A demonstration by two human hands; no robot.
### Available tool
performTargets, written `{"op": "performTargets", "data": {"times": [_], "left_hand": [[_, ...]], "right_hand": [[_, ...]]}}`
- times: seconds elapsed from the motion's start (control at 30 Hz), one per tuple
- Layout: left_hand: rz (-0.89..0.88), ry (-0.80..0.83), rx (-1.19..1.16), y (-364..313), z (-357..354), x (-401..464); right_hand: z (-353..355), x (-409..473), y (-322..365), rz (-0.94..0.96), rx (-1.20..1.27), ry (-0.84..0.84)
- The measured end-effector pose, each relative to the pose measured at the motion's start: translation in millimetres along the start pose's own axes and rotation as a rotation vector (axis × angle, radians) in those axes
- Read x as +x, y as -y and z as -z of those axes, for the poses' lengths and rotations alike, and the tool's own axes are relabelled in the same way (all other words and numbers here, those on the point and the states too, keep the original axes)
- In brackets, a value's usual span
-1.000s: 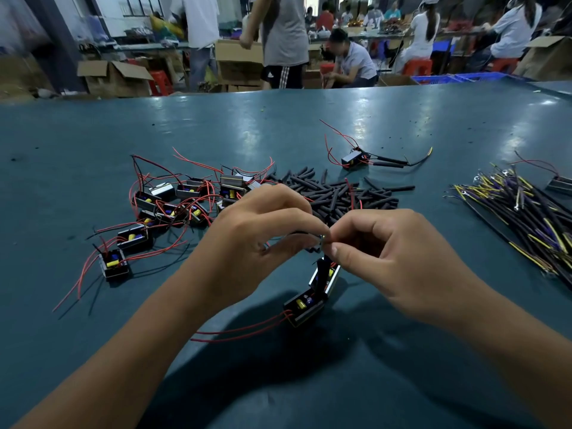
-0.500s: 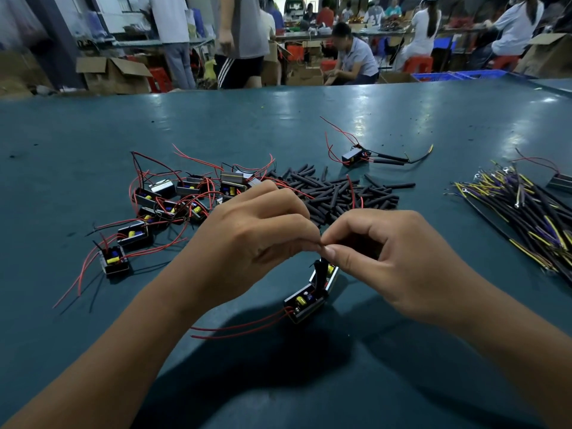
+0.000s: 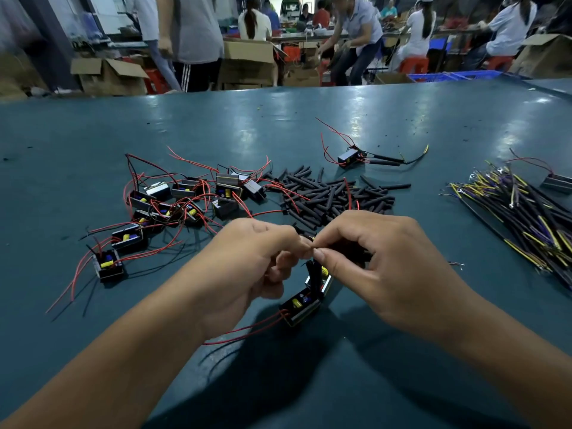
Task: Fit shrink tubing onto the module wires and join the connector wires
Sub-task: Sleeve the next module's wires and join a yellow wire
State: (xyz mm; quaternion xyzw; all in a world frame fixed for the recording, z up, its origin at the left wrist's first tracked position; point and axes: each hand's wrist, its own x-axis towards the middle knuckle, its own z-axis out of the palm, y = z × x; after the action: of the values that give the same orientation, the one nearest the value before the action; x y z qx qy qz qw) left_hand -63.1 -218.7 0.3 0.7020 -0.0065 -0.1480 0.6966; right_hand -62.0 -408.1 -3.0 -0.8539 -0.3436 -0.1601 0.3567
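Both hands met above the tabletop [image 3: 93, 134], fingertip to fingertip. The left hand [image 3: 247, 267] and the right hand [image 3: 380, 267] each pinched a fine wire end where they touched; the wire itself was too small to make out. A module [image 3: 301, 305] hung just below them, its red leads [image 3: 244, 331] trailing onto the tabletop. This looked like the joining step, the ends being twisted together. The next move probably called for a firm twist, then a sleeve over the joint. The tubing pile [image 3: 334, 196] lay just beyond the hands, the connector wires [image 3: 520, 212] well to the right, spare modules [image 3: 173, 205] to the left.
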Motion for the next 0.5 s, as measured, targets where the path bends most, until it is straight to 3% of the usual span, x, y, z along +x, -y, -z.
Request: {"op": "performTargets", "data": {"times": [0.1, 0.33, 0.5], "left_hand": [[0.033, 0.049, -0.053, 0.1, -2.8, 0.3], [-0.762, -0.047, 0.785, -9.7, 25.9, 4.1], [-0.999, -0.066, 0.984, -8.3, 28.1, 9.8]], "right_hand": [[0.5, 0.6, -2.1, -0.003, 0.007, -0.003], [4.6, 2.0, -9.0, -0.041, 0.064, 0.000], [5.3, 1.9, -9.2, -0.051, 0.091, 0.013]]}}
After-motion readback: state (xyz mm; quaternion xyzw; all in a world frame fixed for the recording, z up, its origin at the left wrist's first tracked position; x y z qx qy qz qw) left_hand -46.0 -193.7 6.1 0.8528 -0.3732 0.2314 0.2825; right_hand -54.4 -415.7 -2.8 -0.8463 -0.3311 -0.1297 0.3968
